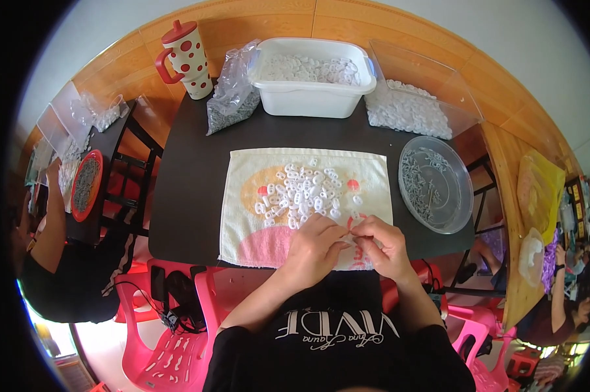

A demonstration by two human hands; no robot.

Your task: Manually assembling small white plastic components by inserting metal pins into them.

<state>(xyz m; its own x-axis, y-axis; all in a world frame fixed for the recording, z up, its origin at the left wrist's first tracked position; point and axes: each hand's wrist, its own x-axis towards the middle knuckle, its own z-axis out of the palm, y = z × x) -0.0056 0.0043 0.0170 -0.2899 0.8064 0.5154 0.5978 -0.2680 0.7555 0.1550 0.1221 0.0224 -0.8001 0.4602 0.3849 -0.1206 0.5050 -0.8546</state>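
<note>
My left hand (pixel 313 250) and my right hand (pixel 381 247) meet at the front right of a printed towel (pixel 242 215). Both have their fingertips pinched together around something small and pale, mostly hidden by the fingers. Just beyond my left hand, a loose heap of small white plastic pieces (pixel 301 189) with holes covers the middle of the towel. A few similar pieces lie apart from the heap, near my right hand. Right of the towel stands a round clear tub (pixel 461 208) holding many small grey metal parts (pixel 416 186).
Along the back of the dark table (pixel 190 183) stand a spotted tumbler (pixel 191 65), a clear bag of grey parts (pixel 233 108), a white bin (pixel 308 101) of white pieces and a filled clear bag (pixel 409 114). Other people sit at tables on both sides. A pink chair (pixel 170 353) is left of me.
</note>
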